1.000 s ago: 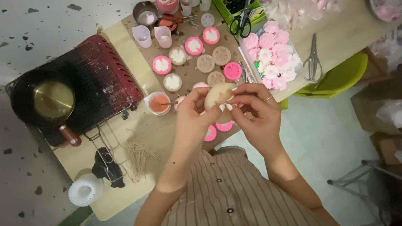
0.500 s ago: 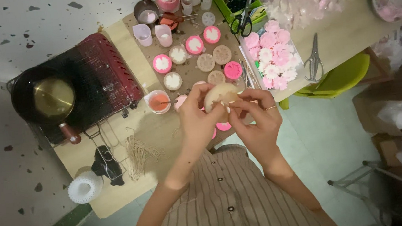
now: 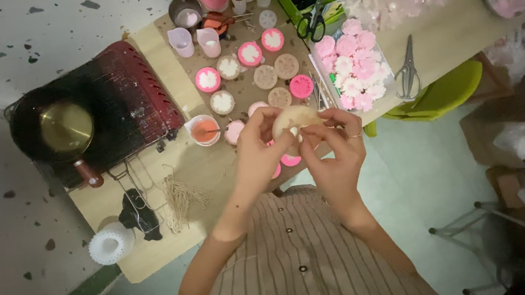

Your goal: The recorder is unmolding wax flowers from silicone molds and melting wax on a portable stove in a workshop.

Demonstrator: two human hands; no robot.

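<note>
Both my hands hold a round beige mould [image 3: 294, 119] over the near edge of a wooden table [image 3: 201, 172]. My left hand [image 3: 256, 153] grips its left side with the thumb on its face. My right hand [image 3: 334, 150], a ring on one finger, pinches its right rim. Under my hands lie pink round moulds [image 3: 289, 159]. Beyond them several pink and beige flower moulds [image 3: 248, 78] sit on a brown mat.
A red and black stove [image 3: 124, 109] with a brass pot [image 3: 67, 128] stands at left. A small cup of orange liquid [image 3: 204, 131], wick strings [image 3: 181, 199], a white ring holder [image 3: 110, 242], a tray of pink and white flowers [image 3: 353, 71] and scissors [image 3: 407, 74] lie around.
My hands have turned the beige mould slightly and shifted it a little right and up; the fingers regripped its rim. The view drifted a bit.
</note>
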